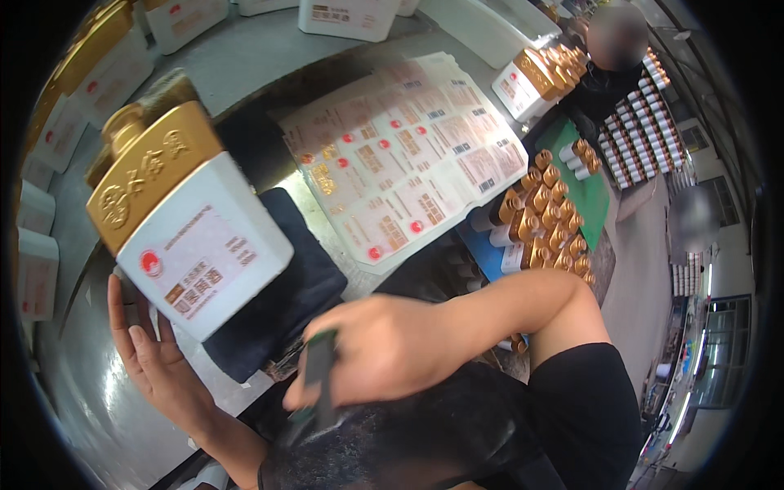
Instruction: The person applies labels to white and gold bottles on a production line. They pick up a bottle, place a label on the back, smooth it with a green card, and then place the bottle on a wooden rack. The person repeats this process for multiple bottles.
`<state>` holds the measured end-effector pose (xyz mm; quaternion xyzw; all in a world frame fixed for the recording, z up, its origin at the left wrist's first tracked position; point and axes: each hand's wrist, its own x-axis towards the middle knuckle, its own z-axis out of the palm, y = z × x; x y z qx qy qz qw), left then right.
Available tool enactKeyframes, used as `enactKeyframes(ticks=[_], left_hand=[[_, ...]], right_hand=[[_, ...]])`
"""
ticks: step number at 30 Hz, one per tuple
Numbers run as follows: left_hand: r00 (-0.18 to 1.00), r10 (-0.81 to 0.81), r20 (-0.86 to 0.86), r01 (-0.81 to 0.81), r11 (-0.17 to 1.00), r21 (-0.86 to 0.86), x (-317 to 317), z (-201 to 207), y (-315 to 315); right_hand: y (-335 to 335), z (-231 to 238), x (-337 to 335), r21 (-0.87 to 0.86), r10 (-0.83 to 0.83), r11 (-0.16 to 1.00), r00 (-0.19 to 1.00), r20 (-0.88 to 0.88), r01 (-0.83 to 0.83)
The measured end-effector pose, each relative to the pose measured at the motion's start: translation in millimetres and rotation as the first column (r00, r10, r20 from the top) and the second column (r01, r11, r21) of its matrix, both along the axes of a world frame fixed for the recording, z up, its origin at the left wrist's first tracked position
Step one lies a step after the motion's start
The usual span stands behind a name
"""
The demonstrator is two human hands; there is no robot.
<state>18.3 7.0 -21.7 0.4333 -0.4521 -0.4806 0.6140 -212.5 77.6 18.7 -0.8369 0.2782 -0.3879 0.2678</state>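
Observation:
A white bottle (204,253) with a gold shoulder and neck lies tilted on a folded dark cloth (302,265), its printed label side facing up. Beside its lower left edge is my left hand (159,359), fingers stretched and apart; whether the fingertips touch the bottle I cannot tell. My right hand (380,347) is closed around a dark green flat tool (320,367) in front of my body. Motion blurs that tool, so its exact kind is unclear. Sheets of printed labels (408,163) lie flat on the metal table, beyond the cloth.
White bottles with gold tops (106,69) line the table's far left edge. More gold-topped bottles (547,216) crowd the right side, on a blue and green surface. A brush (167,94) sits behind the bottle. A person in dark clothing (604,90) is at the far right.

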Motion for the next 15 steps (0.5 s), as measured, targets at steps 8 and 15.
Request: enactKeyframes(ticks=[8,15], left_hand=[[0.999,0.008,0.049,-0.009,1.0,0.026,17,-7,-17],[0.986,0.081,0.149,-0.08,0.997,-0.009,16,7,-22]], right_hand=[[64,-42,-169,0.851,-0.671,0.447,0.733,0.113,0.277],[34,-63,-202,-0.164,-0.692,0.663,0.514,-0.506,0.731]])
